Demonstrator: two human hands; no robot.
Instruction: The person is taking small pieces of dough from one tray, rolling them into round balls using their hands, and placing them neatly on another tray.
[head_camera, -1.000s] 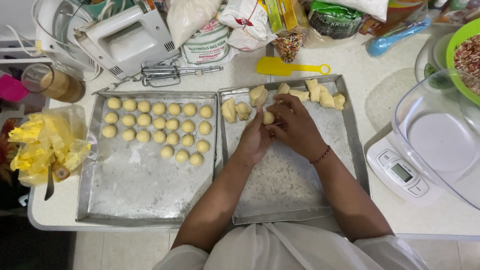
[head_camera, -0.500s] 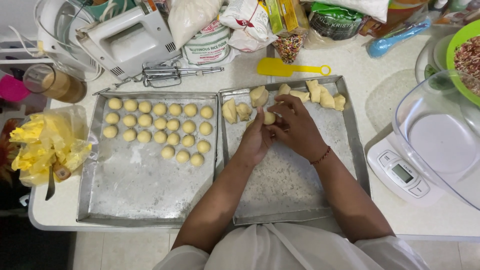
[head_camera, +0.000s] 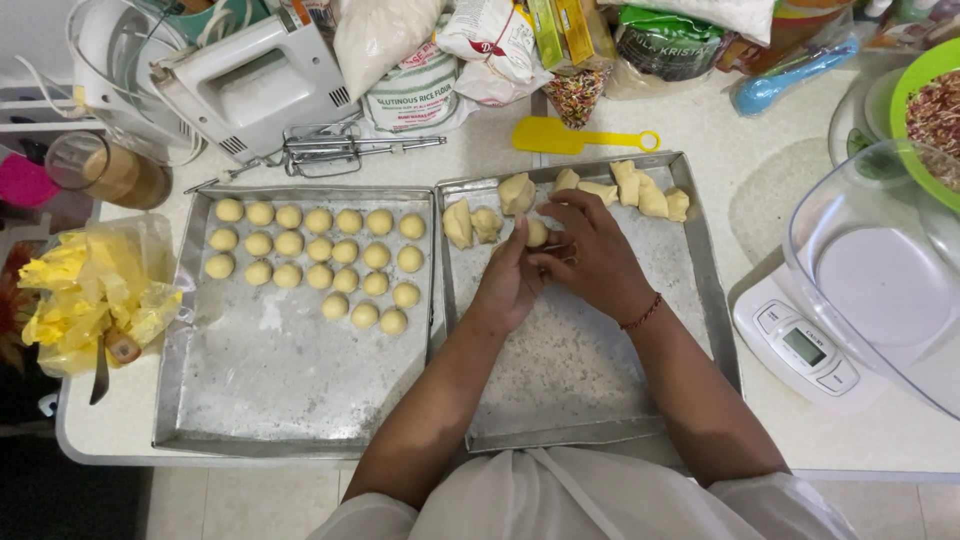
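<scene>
Across the white counter (head_camera: 700, 110) in front of you lie two floured metal trays side by side. Your right tray (head_camera: 600, 370) holds both your hands near its 12 o'clock end, and your left tray (head_camera: 270, 390) carries rows of rolled dough balls (head_camera: 318, 262) over its upper half, from 10 to 2 o'clock. At 3 o'clock from your hands stands a clear bowl (head_camera: 880, 270) on a white kitchen scale (head_camera: 800, 345). At 10 o'clock, beyond the left tray, rests a white hand mixer (head_camera: 245, 85) with its metal beaters (head_camera: 330, 152) lying just beside it. At 9 o'clock sits a crumpled yellow plastic bag (head_camera: 90, 295) at the counter's edge. Along the far rim of your right tray, rough cut dough pieces (head_camera: 640, 190) lie in a line from 11 to 1 o'clock, and a yellow scraper (head_camera: 570, 137) rests just beyond them. Your right hand (head_camera: 595, 255) curls over from the 3 o'clock side, and your left hand (head_camera: 510, 280) rises from 7 o'clock with fingers upright. Between them you pinch a small dough lump (head_camera: 537, 233), both sets of fingers closed against it, just above the tray's floured surface.
</scene>
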